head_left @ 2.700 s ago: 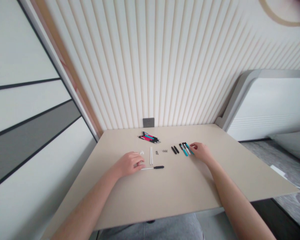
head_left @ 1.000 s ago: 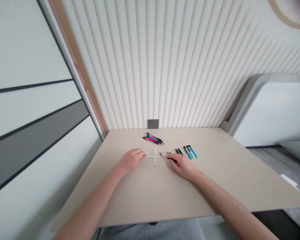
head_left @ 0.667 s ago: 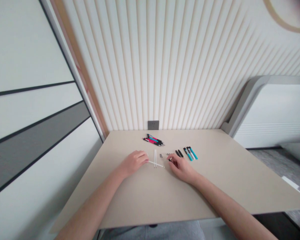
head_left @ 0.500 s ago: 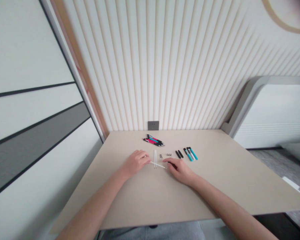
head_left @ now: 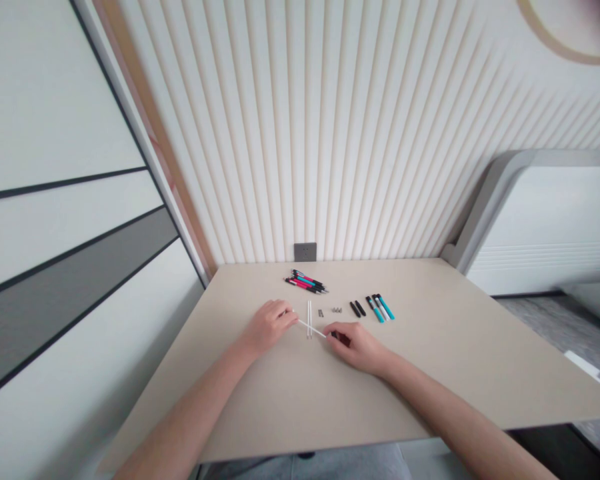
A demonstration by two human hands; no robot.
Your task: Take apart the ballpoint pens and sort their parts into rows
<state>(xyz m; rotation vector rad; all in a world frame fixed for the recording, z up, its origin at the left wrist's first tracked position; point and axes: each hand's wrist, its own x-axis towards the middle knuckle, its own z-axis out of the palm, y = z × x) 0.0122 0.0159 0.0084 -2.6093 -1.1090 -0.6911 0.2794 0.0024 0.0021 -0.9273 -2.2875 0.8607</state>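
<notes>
My left hand [head_left: 276, 323] is closed, pinching one end of a thin white pen refill [head_left: 311, 327] that slants down to the right. The refill's other end reaches the fingertips of my right hand [head_left: 349, 340]. That hand is closed round a small black pen grip [head_left: 335, 335], mostly hidden by the fingers. Under the slanted refill, two more white refills [head_left: 309, 313] lie side by side on the table. Just right of them are small metal springs [head_left: 321, 313] and little metal tips [head_left: 337, 310]. Two black grips [head_left: 358, 309] lie beyond my right hand.
Several assembled pens [head_left: 306, 281], pink, blue and black, lie in a bunch towards the back of the beige table [head_left: 290, 407]. Three blue and white pen barrels [head_left: 380, 308] lie at the right. A ribbed wall with a dark socket [head_left: 305, 252] stands behind.
My right hand has closed its fingers and come to the refill's lower right end, bringing the black grip against it. My left hand keeps its pinch, nearly still.
</notes>
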